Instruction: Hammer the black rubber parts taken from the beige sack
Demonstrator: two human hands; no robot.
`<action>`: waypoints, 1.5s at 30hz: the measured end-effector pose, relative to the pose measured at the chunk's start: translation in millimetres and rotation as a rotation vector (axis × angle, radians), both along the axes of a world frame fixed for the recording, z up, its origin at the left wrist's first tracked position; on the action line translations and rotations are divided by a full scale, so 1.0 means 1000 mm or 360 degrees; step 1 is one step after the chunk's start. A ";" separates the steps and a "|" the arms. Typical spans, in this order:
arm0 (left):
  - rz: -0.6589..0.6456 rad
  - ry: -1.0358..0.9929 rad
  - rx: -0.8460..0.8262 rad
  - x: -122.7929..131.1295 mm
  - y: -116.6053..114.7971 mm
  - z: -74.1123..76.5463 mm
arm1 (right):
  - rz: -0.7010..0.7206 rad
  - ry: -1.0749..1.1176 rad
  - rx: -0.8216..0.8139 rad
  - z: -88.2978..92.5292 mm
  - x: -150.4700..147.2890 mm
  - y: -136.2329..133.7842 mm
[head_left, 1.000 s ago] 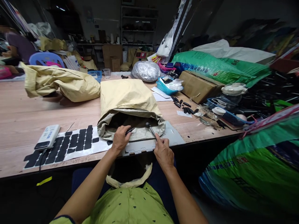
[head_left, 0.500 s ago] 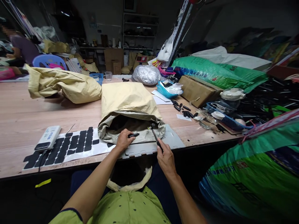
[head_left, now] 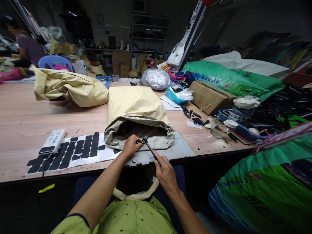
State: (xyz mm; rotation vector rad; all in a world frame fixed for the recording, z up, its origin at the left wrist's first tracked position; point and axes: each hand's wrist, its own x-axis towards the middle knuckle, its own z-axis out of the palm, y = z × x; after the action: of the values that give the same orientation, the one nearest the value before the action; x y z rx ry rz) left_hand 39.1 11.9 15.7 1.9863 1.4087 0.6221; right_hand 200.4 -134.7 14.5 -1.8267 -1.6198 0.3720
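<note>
At the mouth of the paper sack [head_left: 136, 102], my left hand [head_left: 131, 145] is closed on a small black rod-like piece [head_left: 138, 142]. My right hand [head_left: 165, 169] grips the dark handle of a round-headed metal tool [head_left: 149, 148], shaped like a ratchet wrench. The tool's head meets the tip of the black piece, where a bit of yellow shows. Both hands are just in front of the sack's dark opening, over its folded grey lining. A grey sheet [head_left: 184, 146] lies under the sack.
Black stickers on a white sheet [head_left: 91, 146] and a white device [head_left: 52, 142] lie to the left. Another sack [head_left: 73, 87] sits behind. Loose black pieces [head_left: 198, 121], a cardboard box [head_left: 211, 96] and a jar [head_left: 246, 104] are at right. A person [head_left: 29, 48] sits far left.
My right hand has brought the tool leftward from the sack's right side to the black piece. My left hand still holds the piece. The view has shifted slightly.
</note>
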 end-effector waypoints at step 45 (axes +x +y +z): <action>-0.0922 0.0335 0.0091 -0.034 -0.071 0.011 | -0.0534 -0.0473 -0.0297 0.004 0.016 0.027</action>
State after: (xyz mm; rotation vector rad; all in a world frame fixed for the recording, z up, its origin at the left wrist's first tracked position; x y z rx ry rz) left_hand 4.8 -59.2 26.3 2.4097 0.8527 0.1962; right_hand 216.1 -107.6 18.6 -2.3414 -1.4640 0.1060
